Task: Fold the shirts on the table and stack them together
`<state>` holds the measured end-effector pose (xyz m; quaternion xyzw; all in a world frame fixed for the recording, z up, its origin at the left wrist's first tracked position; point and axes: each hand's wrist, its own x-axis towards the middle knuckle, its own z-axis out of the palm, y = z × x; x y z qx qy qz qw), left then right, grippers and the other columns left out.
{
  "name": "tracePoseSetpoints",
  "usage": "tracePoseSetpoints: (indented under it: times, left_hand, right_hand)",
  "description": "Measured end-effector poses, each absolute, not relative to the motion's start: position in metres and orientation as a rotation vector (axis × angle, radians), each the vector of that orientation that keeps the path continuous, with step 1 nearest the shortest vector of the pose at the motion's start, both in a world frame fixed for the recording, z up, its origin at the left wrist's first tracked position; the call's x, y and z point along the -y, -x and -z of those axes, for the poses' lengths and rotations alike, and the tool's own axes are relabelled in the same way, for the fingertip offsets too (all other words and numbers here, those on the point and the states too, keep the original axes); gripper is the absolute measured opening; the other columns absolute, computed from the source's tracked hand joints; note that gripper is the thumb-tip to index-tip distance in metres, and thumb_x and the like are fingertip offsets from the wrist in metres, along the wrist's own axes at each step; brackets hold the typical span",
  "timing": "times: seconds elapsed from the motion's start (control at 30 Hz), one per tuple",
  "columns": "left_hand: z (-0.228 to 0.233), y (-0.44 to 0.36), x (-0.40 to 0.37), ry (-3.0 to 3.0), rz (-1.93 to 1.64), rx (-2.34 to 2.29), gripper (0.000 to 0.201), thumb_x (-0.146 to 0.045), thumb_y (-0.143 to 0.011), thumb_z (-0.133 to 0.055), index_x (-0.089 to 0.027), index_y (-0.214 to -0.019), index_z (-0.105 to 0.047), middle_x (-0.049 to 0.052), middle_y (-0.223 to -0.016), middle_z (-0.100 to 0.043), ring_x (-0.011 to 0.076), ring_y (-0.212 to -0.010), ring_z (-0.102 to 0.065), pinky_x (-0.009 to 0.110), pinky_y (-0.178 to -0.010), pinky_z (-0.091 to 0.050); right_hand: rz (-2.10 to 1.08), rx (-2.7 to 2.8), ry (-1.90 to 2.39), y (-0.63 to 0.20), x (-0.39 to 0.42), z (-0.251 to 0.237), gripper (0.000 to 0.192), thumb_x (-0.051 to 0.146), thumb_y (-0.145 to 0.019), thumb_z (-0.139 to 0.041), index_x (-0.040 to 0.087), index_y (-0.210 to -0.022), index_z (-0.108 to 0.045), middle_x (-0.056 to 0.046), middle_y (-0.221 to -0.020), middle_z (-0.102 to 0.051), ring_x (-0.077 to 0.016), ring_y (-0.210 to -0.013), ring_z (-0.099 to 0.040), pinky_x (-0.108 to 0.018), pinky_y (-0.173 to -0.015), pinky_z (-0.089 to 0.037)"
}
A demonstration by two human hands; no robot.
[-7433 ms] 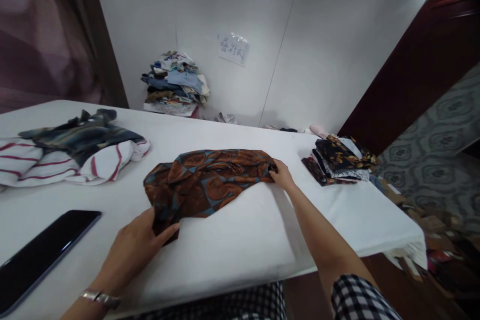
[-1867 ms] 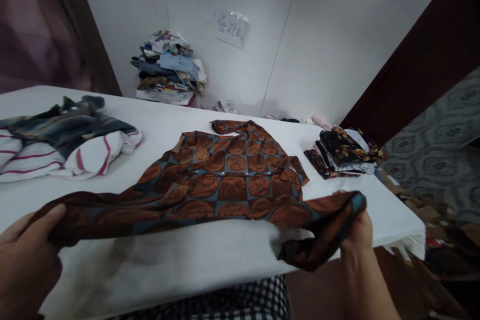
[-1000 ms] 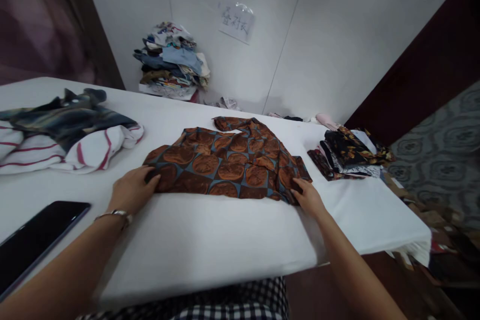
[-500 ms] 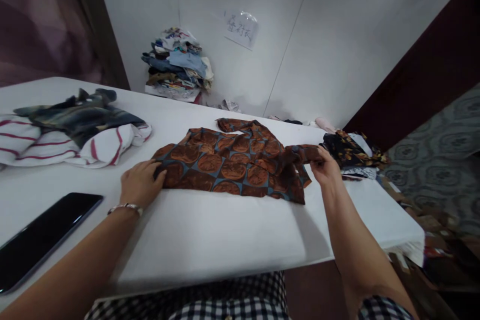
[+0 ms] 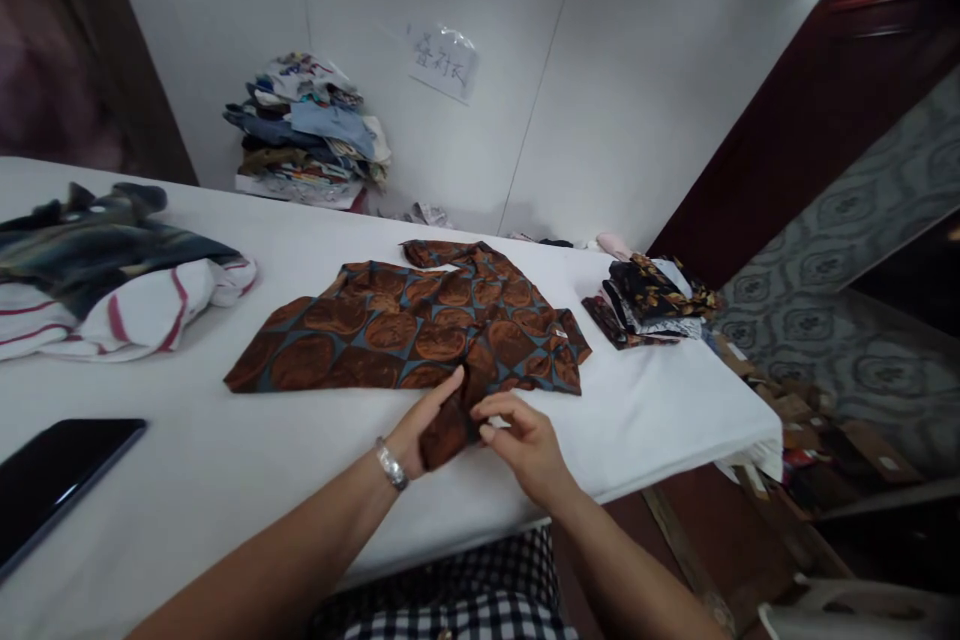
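Both your hands meet at the near edge of the brown patterned shirt, which lies spread flat on the white table, collar toward the wall. Your left hand has its fingers curled under a small dark flap of the shirt's hem, thumb stretched along the top of it, so the cloth is pinched there. Your right hand sits just beside it, fingertips bent in and touching the same flap; whether they truly grip it is hard to tell. A watch shows on your left wrist. Off to your left lie a striped white garment with a dark one on top and a black phone near the edge. To your right sits a folded pile; a taller stack of clothes stands by the wall.
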<state>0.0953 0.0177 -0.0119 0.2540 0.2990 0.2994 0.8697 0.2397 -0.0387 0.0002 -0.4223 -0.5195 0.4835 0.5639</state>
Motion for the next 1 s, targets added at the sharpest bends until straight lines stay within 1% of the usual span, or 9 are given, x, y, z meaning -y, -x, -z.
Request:
tracePoseSetpoints:
  times: [0.1,0.17,0.3,0.43,0.53,0.67,0.73,0.83,1.0]
  left_hand:
    - [0.012,-0.091,-0.015,-0.473,-0.668,-0.842,0.023,-0.037,-0.08,-0.063,-0.016,-0.088,-0.067,0.007,-0.077,-0.072,0.0174,-0.065,-0.067,0.026,-0.063,-0.054]
    - [0.005,-0.084,-0.015,-0.479,-0.655,-0.918,0.018,-0.034,-0.078,-0.066,-0.017,-0.085,-0.067,0.006,-0.075,-0.072,0.0172,-0.06,-0.066,0.026,-0.06,-0.054]
    - [-0.027,-0.072,-0.022,-0.541,-0.64,-0.877,0.022,-0.037,-0.079,-0.064,-0.018,-0.086,-0.068,0.007,-0.078,-0.072,0.0181,-0.063,-0.067,0.027,-0.061,-0.055]
    - [-0.064,-0.071,-0.033,-0.683,-0.686,-0.863,0.029,-0.041,-0.081,-0.058,-0.018,-0.095,-0.068,0.007,-0.086,-0.073,0.0216,-0.072,-0.068,0.032,-0.065,-0.056]
    - [-0.083,-0.074,-0.036,-0.769,-0.721,-0.905,0.032,-0.041,-0.081,-0.055,-0.02,-0.101,-0.067,0.006,-0.087,-0.073,0.0235,-0.073,-0.068,0.034,-0.062,-0.056]
    - [-0.093,-0.068,-0.041,-0.877,-0.733,-0.91,0.035,-0.043,-0.081,-0.053,-0.02,-0.102,-0.067,0.008,-0.096,-0.072,0.0264,-0.086,-0.068,0.038,-0.072,-0.057]
    - [-0.092,-0.057,-0.048,-0.965,-0.703,-0.925,0.035,-0.046,-0.079,-0.055,-0.02,-0.1,-0.068,0.009,-0.099,-0.072,0.0284,-0.093,-0.067,0.042,-0.079,-0.057]
    - [-0.085,-0.031,-0.065,-1.08,-0.593,-0.96,0.036,-0.048,-0.074,-0.062,-0.02,-0.095,-0.069,0.01,-0.1,-0.072,0.0301,-0.098,-0.066,0.043,-0.084,-0.055]
    - [-0.063,0.016,-0.093,-1.164,-0.511,-1.005,0.046,-0.047,-0.07,-0.069,-0.014,-0.102,-0.068,0.012,-0.105,-0.071,0.0281,-0.101,-0.064,0.04,-0.089,-0.052]
  right_hand:
    - [-1.118,1.145,1.092,-0.268,0.042,0.016,0.011,0.03,-0.075,-0.069,0.023,-0.084,-0.071,-0.002,-0.078,-0.068,-0.017,-0.071,-0.063,-0.028,-0.056,-0.054]
    - [-1.127,0.957,1.143,-0.292,0.032,0.023,0.017,0.03,-0.071,-0.073,0.022,-0.085,-0.068,-0.002,-0.077,-0.069,-0.0168,-0.068,-0.064,-0.028,-0.053,-0.054]
    - [-1.269,0.668,1.199,-0.322,0.004,0.033,0.033,0.024,-0.065,-0.077,0.021,-0.093,-0.06,-0.004,-0.087,-0.071,-0.0203,-0.074,-0.069,-0.031,-0.055,-0.056]
    - [-1.534,0.541,1.091,-0.317,-0.015,0.044,0.026,0.025,-0.071,-0.072,0.02,-0.09,-0.054,-0.005,-0.08,-0.071,-0.0245,-0.077,-0.071,-0.04,-0.065,-0.059]
    - [-1.583,0.461,0.972,-0.309,-0.029,0.048,0.022,0.03,-0.077,-0.067,0.02,-0.091,-0.053,-0.004,-0.078,-0.07,-0.0237,-0.079,-0.071,-0.041,-0.072,-0.059]
    - [-1.5,0.366,0.907,-0.31,-0.046,0.045,0.029,0.026,-0.078,-0.066,0.026,-0.102,-0.05,0.004,-0.069,-0.067,-0.0165,-0.061,-0.068,-0.039,-0.069,-0.06]
    - [-1.506,0.36,0.913,-0.315,-0.049,0.044,0.028,0.023,-0.078,-0.067,0.025,-0.102,-0.052,0.005,-0.064,-0.065,-0.0129,-0.053,-0.064,-0.033,-0.066,-0.061]
    - [-1.568,0.421,0.937,-0.323,-0.045,0.045,0.024,0.018,-0.078,-0.066,0.02,-0.101,-0.059,0.0,-0.07,-0.07,-0.0136,-0.059,-0.068,-0.025,-0.058,-0.059]
    - [-1.625,0.54,0.869,-0.328,-0.031,0.051,0.029,0.016,-0.079,-0.064,0.02,-0.108,-0.059,-0.005,-0.084,-0.074,-0.0169,-0.071,-0.072,-0.022,-0.052,-0.057]
